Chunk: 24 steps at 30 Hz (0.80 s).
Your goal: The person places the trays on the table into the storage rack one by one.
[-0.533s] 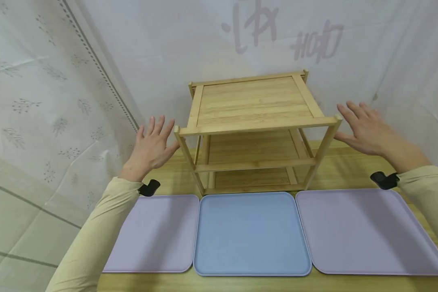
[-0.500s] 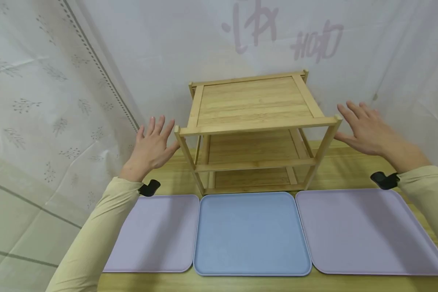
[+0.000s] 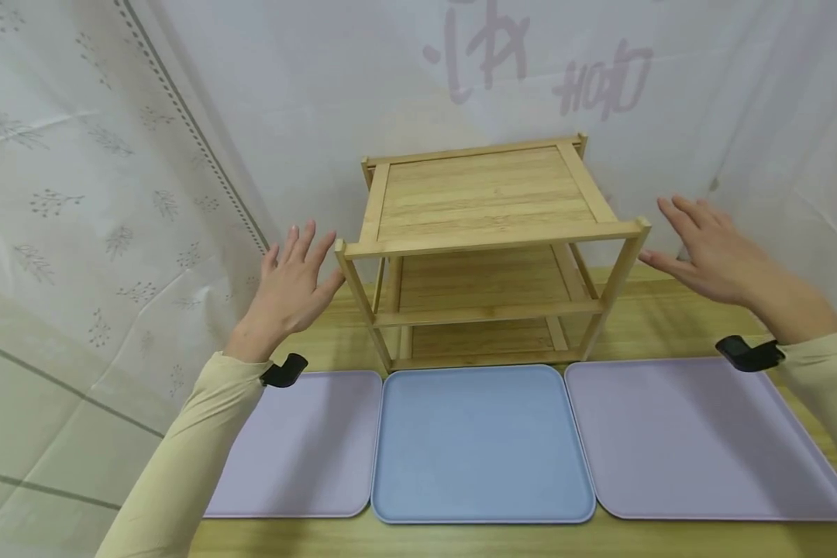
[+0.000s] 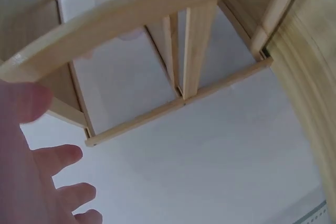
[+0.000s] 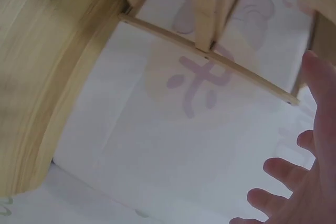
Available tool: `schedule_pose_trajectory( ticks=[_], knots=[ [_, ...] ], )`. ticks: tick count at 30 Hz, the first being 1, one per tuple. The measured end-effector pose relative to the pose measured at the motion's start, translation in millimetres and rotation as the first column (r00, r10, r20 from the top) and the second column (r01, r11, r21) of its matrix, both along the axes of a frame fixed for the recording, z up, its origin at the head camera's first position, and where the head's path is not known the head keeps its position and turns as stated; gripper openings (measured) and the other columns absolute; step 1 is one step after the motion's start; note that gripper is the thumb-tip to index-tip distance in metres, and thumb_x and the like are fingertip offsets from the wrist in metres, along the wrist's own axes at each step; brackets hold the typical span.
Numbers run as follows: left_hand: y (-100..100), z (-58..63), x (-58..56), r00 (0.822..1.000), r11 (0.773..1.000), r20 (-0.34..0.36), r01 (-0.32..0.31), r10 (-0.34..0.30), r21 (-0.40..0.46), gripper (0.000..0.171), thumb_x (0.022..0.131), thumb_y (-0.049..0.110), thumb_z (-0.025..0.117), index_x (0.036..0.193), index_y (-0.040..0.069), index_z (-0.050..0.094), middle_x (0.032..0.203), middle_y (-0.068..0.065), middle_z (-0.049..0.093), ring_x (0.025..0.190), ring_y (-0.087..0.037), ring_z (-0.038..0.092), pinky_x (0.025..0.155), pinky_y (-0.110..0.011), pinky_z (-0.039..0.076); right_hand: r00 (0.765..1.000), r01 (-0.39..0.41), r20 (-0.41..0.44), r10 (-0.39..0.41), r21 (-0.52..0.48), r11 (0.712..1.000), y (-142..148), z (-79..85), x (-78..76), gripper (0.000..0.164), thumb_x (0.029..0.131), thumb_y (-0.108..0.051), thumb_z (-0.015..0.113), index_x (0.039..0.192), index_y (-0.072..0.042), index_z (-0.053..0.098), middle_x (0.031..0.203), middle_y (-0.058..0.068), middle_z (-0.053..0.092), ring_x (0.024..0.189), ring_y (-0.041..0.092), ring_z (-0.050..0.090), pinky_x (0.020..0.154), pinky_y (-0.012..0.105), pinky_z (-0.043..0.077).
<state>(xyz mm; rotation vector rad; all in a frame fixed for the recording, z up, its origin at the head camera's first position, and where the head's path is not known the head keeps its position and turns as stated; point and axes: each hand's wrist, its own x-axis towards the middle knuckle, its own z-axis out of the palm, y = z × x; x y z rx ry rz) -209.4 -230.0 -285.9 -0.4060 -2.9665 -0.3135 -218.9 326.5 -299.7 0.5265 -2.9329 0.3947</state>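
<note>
A three-tier bamboo shelf stands on the wooden table, its boards bare. My left hand is beside the shelf's front left post, fingers spread and holding nothing. On the other side my right hand hovers by the front right post, its fingers straight and apart. Whether either thumb touches a post I cannot tell. In the left wrist view, the left fingers extend near the shelf frame. The right wrist view has the right fingers stretched below the shelf's side frame.
Three trays lie in a row before the shelf: a lilac one at left, a blue one in the middle, another lilac one at right. A white printed curtain hangs behind and around the table.
My right hand has shifted slightly right and outward from the shelf. The left hand has barely moved, and the head view has tilted a little. Shelf and trays stay put.
</note>
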Motion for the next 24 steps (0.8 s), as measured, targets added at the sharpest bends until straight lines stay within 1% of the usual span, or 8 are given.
schedule_pose_trajectory(
  ticks=[4,6,9,12,14,18,21,24],
  knots=[
    [-0.3,-5.9,9.1,1.0,0.972,0.01,0.016,-0.019,0.235,0.056,0.102,0.035,0.037,0.151,0.009,0.029,0.161,-0.017,0.015,0.148,-0.039,0.012,0.114,-0.063,0.01,1.0,0.004,-0.028,-0.005,-0.055,0.999,0.7,-2.5,12.1,0.077,0.098,-0.038,0.054,0.154,-0.002,0.016,0.151,0.033,0.024,0.137,0.054,0.02,0.11,0.067,0.016],
    [0.0,-11.0,14.6,1.0,0.919,0.01,0.01,-0.015,0.395,0.05,0.101,0.025,0.042,0.147,0.005,0.036,0.157,-0.019,0.027,0.145,-0.039,0.022,0.113,-0.061,0.018,0.999,-0.004,-0.053,0.0,-0.077,0.997,0.2,-6.3,19.9,0.072,0.096,-0.033,0.058,0.151,0.0,0.024,0.141,0.035,0.037,0.129,0.054,0.031,0.103,0.066,0.025],
    [1.2,-21.0,23.3,1.0,0.813,0.017,-0.013,0.004,0.582,0.043,0.099,0.012,0.045,0.141,0.0,0.043,0.148,-0.021,0.04,0.139,-0.037,0.035,0.11,-0.053,0.032,0.995,-0.021,-0.104,0.011,-0.093,0.995,-0.4,-16.2,32.1,0.063,0.093,-0.025,0.063,0.142,0.006,0.038,0.12,0.034,0.053,0.111,0.05,0.043,0.091,0.061,0.033],
    [3.6,-32.3,31.7,0.999,0.724,0.047,-0.046,0.019,0.688,0.04,0.097,0.005,0.046,0.136,-0.001,0.047,0.141,-0.02,0.048,0.133,-0.034,0.045,0.106,-0.047,0.038,0.993,-0.014,-0.12,-0.002,-0.127,0.992,1.1,-27.7,44.6,0.052,0.09,-0.02,0.065,0.13,0.009,0.05,0.107,0.029,0.059,0.102,0.045,0.047,0.083,0.055,0.036],
    [5.8,-39.4,36.8,0.997,0.685,0.078,-0.071,0.021,0.725,0.039,0.097,0.004,0.047,0.136,0.0,0.048,0.139,-0.019,0.051,0.13,-0.032,0.049,0.104,-0.044,0.04,0.995,0.007,-0.093,-0.021,-0.144,0.99,4.0,-35.0,52.9,0.046,0.091,-0.019,0.065,0.125,0.01,0.053,0.107,0.03,0.059,0.101,0.044,0.05,0.08,0.055,0.039],
    [9.7,-54.0,43.3,0.991,0.643,0.133,-0.105,0.005,0.758,0.038,0.096,0.004,0.05,0.134,0.002,0.05,0.136,-0.017,0.053,0.123,-0.031,0.054,0.099,-0.036,0.041,0.997,0.045,-0.056,-0.054,-0.156,0.987,12.6,-51.5,67.7,0.039,0.091,-0.018,0.065,0.117,0.01,0.058,0.104,0.027,0.063,0.095,0.04,0.058,0.073,0.041,0.049],
    [12.0,-64.8,45.9,0.989,0.642,0.146,-0.092,-0.032,0.761,0.038,0.095,0.004,0.052,0.133,0.001,0.05,0.134,-0.017,0.054,0.12,-0.032,0.056,0.095,-0.029,0.044,0.996,0.066,-0.044,-0.073,-0.155,0.986,22.5,-68.3,79.3,0.033,0.09,-0.017,0.067,0.11,0.009,0.061,0.098,0.023,0.066,0.085,0.026,0.063,0.062,0.025,0.05],
    [14.5,-73.7,47.5,0.988,0.64,0.139,-0.067,-0.062,0.765,0.039,0.094,0.003,0.055,0.132,0.001,0.051,0.131,-0.018,0.056,0.116,-0.033,0.058,0.089,-0.023,0.047,0.994,0.1,-0.029,-0.106,-0.147,0.984,35.4,-88.2,94.2,0.031,0.088,-0.016,0.07,0.105,0.009,0.062,0.09,0.02,0.067,0.075,0.014,0.061,0.056,0.02,0.046]
  ],
)
